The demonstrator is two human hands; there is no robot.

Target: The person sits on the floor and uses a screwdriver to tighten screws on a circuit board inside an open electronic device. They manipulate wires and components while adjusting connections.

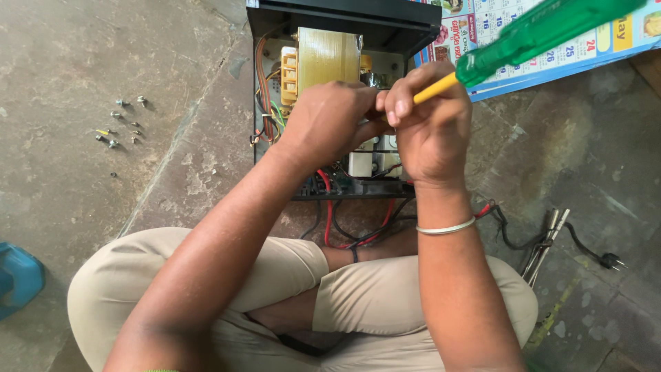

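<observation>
I sit cross-legged on the stone floor [82, 62] with an open black device case [344, 21] in front of my knees. My right hand [430, 127] is closed around the yellow shaft of a screwdriver [530, 34]; its green handle points up and to the right, the long axis runs diagonally, and the tip goes down toward the case, hidden by my fingers. My left hand [327, 120] is curled just beside it, touching the right; whether it holds something I cannot tell. Small screws [120, 127] lie on the floor, left of the case.
</observation>
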